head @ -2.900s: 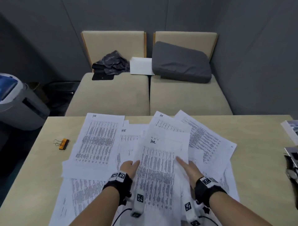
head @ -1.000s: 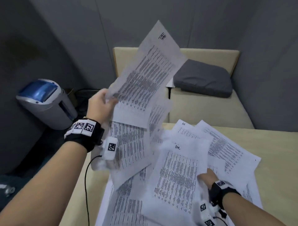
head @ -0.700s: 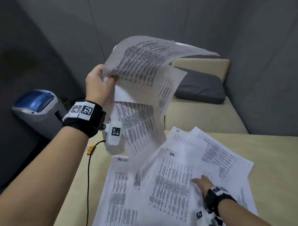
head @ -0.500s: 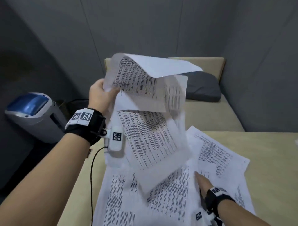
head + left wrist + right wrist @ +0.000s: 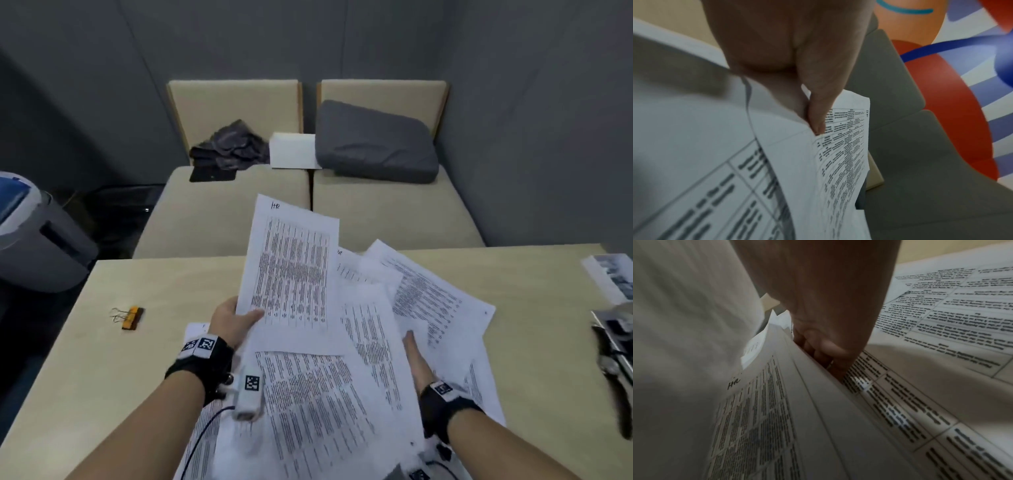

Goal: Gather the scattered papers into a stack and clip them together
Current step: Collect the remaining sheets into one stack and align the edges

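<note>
At the far left, a grey and blue machine (image 5: 37,233) is standing on the floor beside the pale wooden tabletop (image 5: 102,377). An orange binder clip with wire handles (image 5: 129,318) is lying on the tabletop's left part, well apart from both hands. The left hand (image 5: 233,320) is pinching a white printed sheet marked in ink at its top (image 5: 291,270) by its lower left corner, thumb on the printed face and fingers behind, holding it raised and tilted above the loose spread of white printed papers (image 5: 318,404) that is lying across the tabletop's middle. To the right, the right hand (image 5: 416,359) is reaching forward among the overlapping sheets, its fingers tucked in between the layers; the wrist view shows them loosely bent, though a firm hold cannot be told. At the right edge, a printed booklet (image 5: 613,281) is lying on the tabletop.
</note>
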A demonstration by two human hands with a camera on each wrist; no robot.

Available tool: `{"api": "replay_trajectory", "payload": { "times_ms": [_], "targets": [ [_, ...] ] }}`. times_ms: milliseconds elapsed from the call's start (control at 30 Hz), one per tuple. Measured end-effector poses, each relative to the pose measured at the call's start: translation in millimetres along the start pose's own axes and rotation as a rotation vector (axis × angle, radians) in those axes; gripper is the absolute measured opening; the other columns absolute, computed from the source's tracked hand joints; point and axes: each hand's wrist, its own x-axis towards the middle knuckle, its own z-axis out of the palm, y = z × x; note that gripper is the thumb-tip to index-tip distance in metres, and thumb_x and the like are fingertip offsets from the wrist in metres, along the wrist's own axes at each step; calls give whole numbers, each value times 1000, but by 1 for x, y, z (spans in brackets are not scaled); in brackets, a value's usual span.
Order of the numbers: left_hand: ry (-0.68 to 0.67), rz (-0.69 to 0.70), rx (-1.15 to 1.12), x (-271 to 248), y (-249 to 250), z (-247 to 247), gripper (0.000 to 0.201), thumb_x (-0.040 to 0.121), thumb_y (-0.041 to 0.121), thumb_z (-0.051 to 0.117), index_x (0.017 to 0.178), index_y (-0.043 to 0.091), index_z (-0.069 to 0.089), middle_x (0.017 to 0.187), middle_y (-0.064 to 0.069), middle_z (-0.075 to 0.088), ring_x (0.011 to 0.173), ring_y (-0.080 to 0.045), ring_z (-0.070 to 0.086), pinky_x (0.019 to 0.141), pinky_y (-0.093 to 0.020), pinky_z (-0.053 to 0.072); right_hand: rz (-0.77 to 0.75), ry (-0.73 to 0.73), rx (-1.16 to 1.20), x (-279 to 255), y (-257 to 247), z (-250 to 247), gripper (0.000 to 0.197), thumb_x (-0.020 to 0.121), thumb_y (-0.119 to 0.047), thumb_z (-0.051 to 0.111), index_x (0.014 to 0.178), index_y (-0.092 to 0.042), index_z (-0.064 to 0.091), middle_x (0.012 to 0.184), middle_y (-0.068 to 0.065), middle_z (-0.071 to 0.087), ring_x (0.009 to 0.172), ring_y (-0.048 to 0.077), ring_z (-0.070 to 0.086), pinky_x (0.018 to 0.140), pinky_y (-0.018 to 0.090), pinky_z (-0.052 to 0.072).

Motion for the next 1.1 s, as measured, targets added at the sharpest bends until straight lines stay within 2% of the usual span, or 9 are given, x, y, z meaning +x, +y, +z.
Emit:
{"api": "replay_trajectory", "payload": {
  "times_ms": [233,333,433,500,667,767,833,933,1100],
  "targets": [
    [-109,-94,214,8,-30,11,57,84,40,67,131,16,46,121,-12,64,101,-28,65,94,-43,50,8,-120,-318,14,7,8,51,84,-34,70,125,-10,50,131,2,55,121,19,52,112,42,35],
    [-54,-204,333,1,-47,8,72,87,41,63,143,9,30,143,-18,45,124,-35,50,105,-41,39,-68,-81,-474,33,22,5,45,79,-27,73,119,-12,59,119,5,65,109,23,62,102,45,46],
    [25,-282,262,-10,-62,7,72,81,26,73,138,5,34,128,-23,54,113,-35,56,99,-39,42,-85,-61,-491,28,18,11,29,89,-22,63,115,-12,57,123,11,62,113,27,59,104,42,44],
    [28,-296,211,-13,-72,9,72,76,15,78,134,5,38,111,-19,59,101,-34,59,94,-41,48,-51,-26,-484,24,13,14,41,97,-26,51,133,-8,47,140,13,49,128,28,47,111,40,36],
    [-169,-247,177,-19,-77,18,102,64,4,83,145,17,22,124,-21,55,101,-35,63,90,-45,53,21,14,-331,29,17,18,77,96,-51,43,151,-4,16,158,9,19,146,25,20,118,40,19],
    [-226,-192,269,-27,-79,34,123,46,47,91,144,14,24,132,-11,54,115,-30,58,99,-44,48,-2,7,-396,39,29,16,121,54,-74,74,147,-13,28,151,4,37,137,23,39,114,45,32],
    [-132,-216,238,-32,-71,39,102,62,56,79,140,12,30,134,-14,52,119,-32,55,99,-41,46,-23,12,-468,54,46,10,134,29,-69,85,140,-12,36,141,4,50,128,24,49,108,45,41],
    [19,-215,278,-30,-66,40,59,86,29,67,135,8,39,130,-20,55,111,-31,56,96,-35,43,-18,32,-567,43,34,15,97,54,-32,90,134,-6,41,134,9,54,123,26,51,106,43,42],
    [-75,-157,201,-16,-59,33,77,74,4,76,138,12,35,125,-17,56,115,-30,54,99,-39,45,-50,63,-552,35,24,20,45,88,-24,64,126,-5,50,128,11,58,116,27,55,102,40,44]
  ]
}}
